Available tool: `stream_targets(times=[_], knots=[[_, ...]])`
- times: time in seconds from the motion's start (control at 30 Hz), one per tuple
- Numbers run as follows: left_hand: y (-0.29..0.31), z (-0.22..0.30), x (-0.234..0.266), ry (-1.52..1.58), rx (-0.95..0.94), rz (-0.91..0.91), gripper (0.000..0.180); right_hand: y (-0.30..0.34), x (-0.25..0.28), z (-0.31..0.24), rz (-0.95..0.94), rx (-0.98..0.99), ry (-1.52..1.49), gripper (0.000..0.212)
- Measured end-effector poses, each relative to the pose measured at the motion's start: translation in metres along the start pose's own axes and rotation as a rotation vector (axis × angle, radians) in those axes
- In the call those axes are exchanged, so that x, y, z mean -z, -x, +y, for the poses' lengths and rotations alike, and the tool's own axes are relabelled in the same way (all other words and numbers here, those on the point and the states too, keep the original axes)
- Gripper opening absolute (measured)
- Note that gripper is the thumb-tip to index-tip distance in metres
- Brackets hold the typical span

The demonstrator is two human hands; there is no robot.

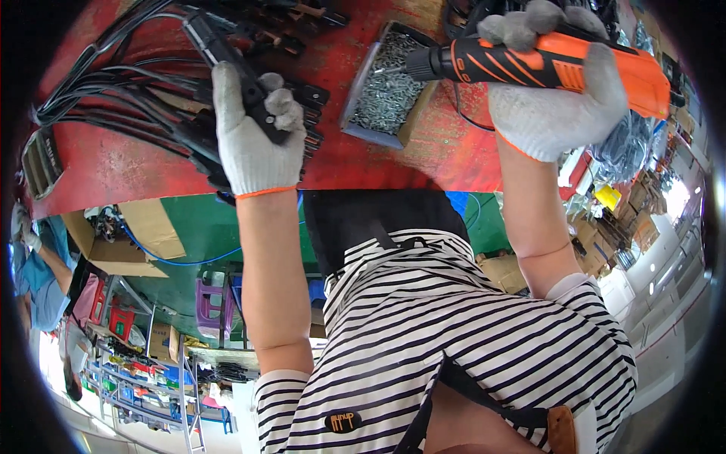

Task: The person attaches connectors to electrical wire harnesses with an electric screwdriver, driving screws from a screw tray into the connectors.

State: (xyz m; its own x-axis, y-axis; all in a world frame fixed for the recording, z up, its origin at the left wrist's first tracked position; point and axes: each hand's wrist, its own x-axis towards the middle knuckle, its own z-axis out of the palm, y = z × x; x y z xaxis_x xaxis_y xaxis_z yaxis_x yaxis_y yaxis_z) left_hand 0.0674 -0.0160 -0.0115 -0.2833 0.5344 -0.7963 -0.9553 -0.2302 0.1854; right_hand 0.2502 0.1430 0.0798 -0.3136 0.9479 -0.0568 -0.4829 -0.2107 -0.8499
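Note:
My left hand, in a white knitted glove with an orange cuff, is closed round a long black plastic housing. A screw head shows on the housing near my fingers. My right hand, gloved alike, grips an orange and black power screwdriver lying sideways, its chuck toward the left. The driver's thin bit reaches over a shallow box heaped with small silver screws. Whether the bit touches a screw, I cannot tell. Beside and beneath my left hand lie several more black housings.
A bundle of black cables spreads over the left of the worn red table. More black parts lie at the far side. Clear plastic bags sit at the right. A co-worker's arm shows at the far left, near an open carton.

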Motion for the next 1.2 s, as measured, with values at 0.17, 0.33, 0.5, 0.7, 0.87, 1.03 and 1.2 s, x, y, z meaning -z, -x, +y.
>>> stream_targets(times=[0.17, 0.33, 0.5, 0.7, 0.87, 1.03, 1.2], knots=[[0.007, -0.003, -0.001, -0.015, -0.022, -0.022, 0.036, 0.005, -0.038, -0.003, 0.067, 0.06, 0.172, 0.031], [0.014, 0.003, 0.0, -0.017, -0.024, 0.043, 0.04, 0.001, -0.074, 0.028, 0.041, 0.037, 0.149, 0.032], [0.019, 0.007, 0.006, -0.039, -0.021, 0.099, 0.041, -0.008, -0.092, 0.046, 0.023, 0.015, 0.163, 0.033], [0.024, 0.007, 0.004, -0.112, -0.083, 0.065, 0.038, 0.007, -0.104, 0.039, 0.014, -0.002, 0.188, 0.034], [0.024, 0.009, 0.009, -0.136, -0.121, 0.049, 0.034, 0.018, -0.118, 0.041, 0.009, -0.021, 0.197, 0.035], [0.024, 0.011, 0.009, -0.117, -0.083, 0.026, 0.033, 0.012, -0.123, 0.043, 0.007, -0.025, 0.211, 0.036], [0.024, 0.012, 0.012, -0.102, -0.027, 0.069, 0.035, 0.013, -0.127, 0.043, 0.001, -0.016, 0.243, 0.036]])
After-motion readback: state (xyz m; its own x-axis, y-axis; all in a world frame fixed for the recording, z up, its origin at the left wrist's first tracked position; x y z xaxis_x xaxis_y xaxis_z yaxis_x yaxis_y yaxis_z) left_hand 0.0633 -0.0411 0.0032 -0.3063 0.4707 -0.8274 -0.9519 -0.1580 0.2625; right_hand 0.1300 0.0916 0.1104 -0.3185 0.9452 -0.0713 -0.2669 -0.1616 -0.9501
